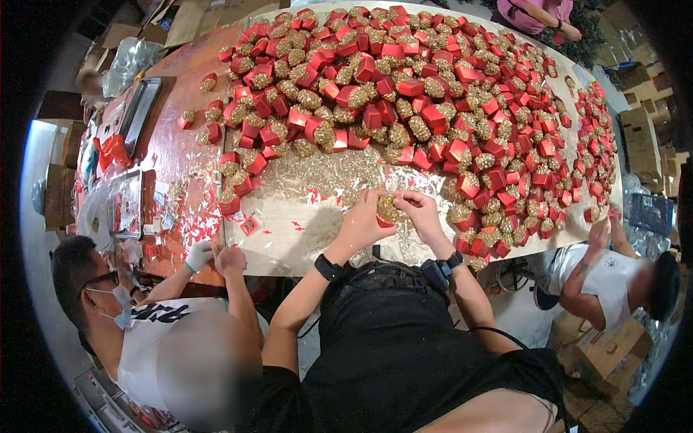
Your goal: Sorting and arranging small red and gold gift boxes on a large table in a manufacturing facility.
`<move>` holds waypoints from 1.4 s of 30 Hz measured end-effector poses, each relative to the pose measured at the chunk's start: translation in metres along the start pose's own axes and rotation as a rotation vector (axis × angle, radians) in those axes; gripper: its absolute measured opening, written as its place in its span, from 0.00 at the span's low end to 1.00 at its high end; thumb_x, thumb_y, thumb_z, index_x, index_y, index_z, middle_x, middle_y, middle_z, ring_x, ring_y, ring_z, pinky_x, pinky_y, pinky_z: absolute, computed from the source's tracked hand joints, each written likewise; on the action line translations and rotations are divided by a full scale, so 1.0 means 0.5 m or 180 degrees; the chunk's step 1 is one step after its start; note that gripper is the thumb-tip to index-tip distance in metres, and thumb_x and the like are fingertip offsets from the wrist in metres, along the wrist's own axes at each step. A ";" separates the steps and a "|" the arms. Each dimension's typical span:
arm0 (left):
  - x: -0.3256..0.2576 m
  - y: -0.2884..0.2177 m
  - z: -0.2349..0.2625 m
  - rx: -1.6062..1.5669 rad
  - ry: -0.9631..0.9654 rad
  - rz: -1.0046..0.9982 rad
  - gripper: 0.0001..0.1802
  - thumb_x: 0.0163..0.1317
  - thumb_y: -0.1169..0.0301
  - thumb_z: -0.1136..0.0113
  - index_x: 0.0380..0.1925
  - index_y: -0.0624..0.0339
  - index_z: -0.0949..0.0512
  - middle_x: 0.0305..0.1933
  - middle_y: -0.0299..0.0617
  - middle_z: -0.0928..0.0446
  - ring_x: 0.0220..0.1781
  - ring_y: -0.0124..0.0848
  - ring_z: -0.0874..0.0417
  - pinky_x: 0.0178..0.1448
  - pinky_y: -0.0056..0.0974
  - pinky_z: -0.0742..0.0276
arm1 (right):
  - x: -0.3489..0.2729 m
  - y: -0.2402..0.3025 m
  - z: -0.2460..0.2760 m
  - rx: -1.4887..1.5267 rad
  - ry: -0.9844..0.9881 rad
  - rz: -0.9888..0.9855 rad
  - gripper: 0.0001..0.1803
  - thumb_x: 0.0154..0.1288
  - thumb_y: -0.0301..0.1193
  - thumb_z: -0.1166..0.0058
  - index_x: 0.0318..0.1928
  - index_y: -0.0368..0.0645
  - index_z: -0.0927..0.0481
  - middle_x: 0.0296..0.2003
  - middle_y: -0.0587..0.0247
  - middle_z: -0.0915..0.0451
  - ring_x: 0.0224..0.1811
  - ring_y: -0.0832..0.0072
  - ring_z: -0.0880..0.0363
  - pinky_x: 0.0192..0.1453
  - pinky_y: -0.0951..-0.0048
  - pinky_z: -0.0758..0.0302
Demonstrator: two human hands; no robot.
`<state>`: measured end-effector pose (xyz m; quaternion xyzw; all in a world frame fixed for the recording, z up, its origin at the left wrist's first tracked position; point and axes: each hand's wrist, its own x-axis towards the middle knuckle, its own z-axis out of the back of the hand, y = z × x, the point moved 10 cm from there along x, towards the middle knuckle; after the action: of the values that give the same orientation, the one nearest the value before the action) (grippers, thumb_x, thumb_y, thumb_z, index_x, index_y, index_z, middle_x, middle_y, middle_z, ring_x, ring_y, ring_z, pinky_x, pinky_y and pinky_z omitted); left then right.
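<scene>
Close to the table's near edge, my left hand (359,222) is wrapped round a small ornament (390,209), a glittery gold ball-shaped top on a red pot. Much of the red pot is hidden by my fingers. From the other side, my right hand (423,215) has thumb and forefinger pinched at the upper right of the gold top; whatever lies between those fingertips is too small to make out. Just beyond both hands a big heap of similar gold-topped red ornaments (404,88) spreads over the table (281,209).
Gold glitter and red and white scraps (198,213) litter the tabletop. Dark metal trays (141,108) lie at the left. Co-workers sit on either side, one with a gloved hand (200,255) near my left; another is at the far right. A blue crate (648,213) stands right.
</scene>
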<state>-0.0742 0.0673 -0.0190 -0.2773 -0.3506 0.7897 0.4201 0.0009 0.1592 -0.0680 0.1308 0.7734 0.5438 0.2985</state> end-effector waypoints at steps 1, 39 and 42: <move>0.001 -0.005 0.003 0.0038 -0.0035 -0.0061 0.37 0.37 0.59 0.33 0.46 0.62 0.39 0.43 0.54 0.32 0.45 0.49 0.28 0.45 0.44 0.30 | -0.002 0.001 0.000 0.0054 0.0008 -0.0046 0.10 0.56 0.25 0.46 0.40 0.36 0.22 0.33 0.67 0.23 0.34 0.85 0.28 0.39 0.83 0.31; -0.061 -0.070 -0.034 0.0567 -0.0108 -0.0932 0.35 0.30 0.70 0.32 0.42 0.65 0.37 0.41 0.51 0.37 0.42 0.48 0.32 0.43 0.43 0.33 | -0.069 0.103 -0.014 -0.2403 0.0273 0.0712 0.07 0.47 0.13 0.57 0.23 0.32 0.25 0.22 0.56 0.22 0.27 0.73 0.21 0.31 0.77 0.27; -0.072 -0.063 -0.049 0.0549 -0.0076 -0.0961 0.34 0.30 0.71 0.33 0.41 0.65 0.37 0.40 0.50 0.37 0.41 0.48 0.31 0.42 0.43 0.32 | -0.080 0.092 -0.025 -0.2641 0.0381 0.0689 0.06 0.47 0.14 0.57 0.22 0.32 0.25 0.24 0.56 0.22 0.28 0.73 0.21 0.32 0.76 0.27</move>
<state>-0.0239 0.0570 -0.0036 -0.1750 -0.3241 0.7481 0.5520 0.0191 0.1459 -0.0101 0.0483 0.4871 0.8434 0.2216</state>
